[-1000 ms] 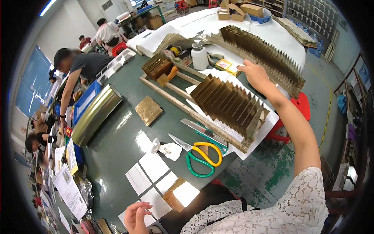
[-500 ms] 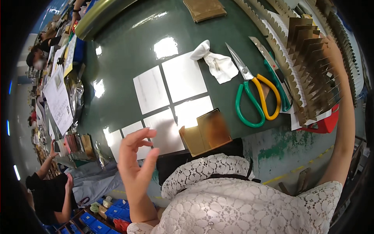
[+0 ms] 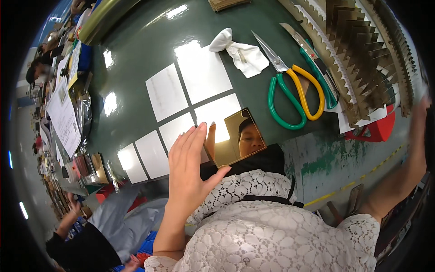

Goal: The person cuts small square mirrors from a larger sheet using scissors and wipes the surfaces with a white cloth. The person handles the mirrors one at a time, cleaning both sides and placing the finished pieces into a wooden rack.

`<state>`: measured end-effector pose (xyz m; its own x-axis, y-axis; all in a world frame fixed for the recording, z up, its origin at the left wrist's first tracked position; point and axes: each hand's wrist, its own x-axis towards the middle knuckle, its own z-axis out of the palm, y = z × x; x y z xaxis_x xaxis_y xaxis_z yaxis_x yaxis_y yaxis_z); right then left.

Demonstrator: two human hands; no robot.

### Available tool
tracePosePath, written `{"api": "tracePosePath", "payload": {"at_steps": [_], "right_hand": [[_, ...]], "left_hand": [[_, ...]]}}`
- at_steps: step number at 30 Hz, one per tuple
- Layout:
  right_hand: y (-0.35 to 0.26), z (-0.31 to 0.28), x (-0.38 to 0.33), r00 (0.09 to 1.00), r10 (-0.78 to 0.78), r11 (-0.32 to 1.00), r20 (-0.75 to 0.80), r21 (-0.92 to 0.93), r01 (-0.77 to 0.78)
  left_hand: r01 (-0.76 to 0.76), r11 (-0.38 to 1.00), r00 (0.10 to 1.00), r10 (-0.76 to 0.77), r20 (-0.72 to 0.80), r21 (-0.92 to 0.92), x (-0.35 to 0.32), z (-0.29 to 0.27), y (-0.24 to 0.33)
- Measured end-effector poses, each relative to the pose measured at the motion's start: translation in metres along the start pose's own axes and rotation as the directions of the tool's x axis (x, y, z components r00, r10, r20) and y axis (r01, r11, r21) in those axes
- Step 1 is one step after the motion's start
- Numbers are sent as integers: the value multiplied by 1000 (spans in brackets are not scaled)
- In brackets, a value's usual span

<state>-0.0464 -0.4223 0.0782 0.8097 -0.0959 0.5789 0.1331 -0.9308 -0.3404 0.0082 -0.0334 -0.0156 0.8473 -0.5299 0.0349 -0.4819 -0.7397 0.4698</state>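
My left hand (image 3: 192,167) is raised flat with its fingers straight and together, right beside the left edge of a shiny gold mirror-like square card (image 3: 235,136) at the near edge of the dark green table (image 3: 136,59). The thumb points toward the card's lower corner; I cannot tell whether it touches. Several white paper squares (image 3: 201,72) lie in a grid just beyond the card. My right arm stretches far to the right, and my right hand (image 3: 423,113) is blurred at the picture's rim beside the brown cardboard divider grid (image 3: 362,59). Its grip is unclear.
Scissors with green and yellow handles (image 3: 294,93), a teal-handled cutter (image 3: 317,68) and a crumpled white cloth (image 3: 242,52) lie between the papers and the divider. Paper stacks (image 3: 63,113) and seated people line the left. A red stool (image 3: 380,129) stands below the table edge.
The view has tilted further down toward my body. My left hand went from loosely curled to flat and moved up beside the gold card. My right arm stays stretched out right.
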Motion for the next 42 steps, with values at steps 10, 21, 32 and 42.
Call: {"api": "tracePosePath", "payload": {"at_steps": [10,21,32,42], "right_hand": [[-65,114,-75,735,-494,865,465,348,362],[-74,137,-64,707,-524,852,475,268,450],[-77,142,-55,741,-467,884,483,236,403],[-79,139,-51,745,-431,901,508,198,387]], "left_hand": [[-1,1000,999,2,39,-28,6,-6,-5],[-26,999,999,24,42,42,11,-9,-5],[-17,999,999,16,38,40,12,-10,-6],[-33,999,999,32,37,24,11,-11,-9]]}}
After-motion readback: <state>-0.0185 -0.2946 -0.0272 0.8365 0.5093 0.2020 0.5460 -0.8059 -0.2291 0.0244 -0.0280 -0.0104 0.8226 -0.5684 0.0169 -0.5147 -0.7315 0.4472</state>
